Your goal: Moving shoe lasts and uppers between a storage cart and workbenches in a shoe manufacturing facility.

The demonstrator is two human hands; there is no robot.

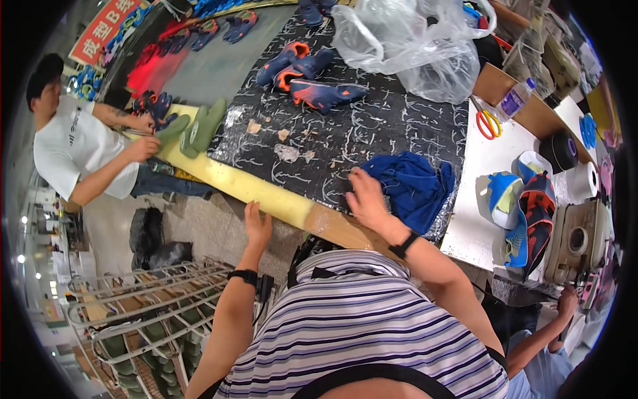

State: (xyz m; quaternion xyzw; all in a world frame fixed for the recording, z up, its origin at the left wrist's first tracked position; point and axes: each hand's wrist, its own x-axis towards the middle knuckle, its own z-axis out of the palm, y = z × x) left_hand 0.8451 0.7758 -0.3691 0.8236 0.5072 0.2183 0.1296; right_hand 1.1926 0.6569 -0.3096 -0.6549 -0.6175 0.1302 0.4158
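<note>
My right hand lies flat on the black marbled table top, fingers spread, just left of a crumpled blue cloth. It holds nothing. My left hand rests with open fingers at the yellow front edge of the table, also holding nothing. Both wrists wear black bands. Three navy and orange shoes lie further back on the table.
A person in a white shirt works at the left end with green shoe forms. Clear plastic bags lie at the back. A white bench on the right holds shoe uppers, scissors, a bottle and tape. A wire rack stands below left.
</note>
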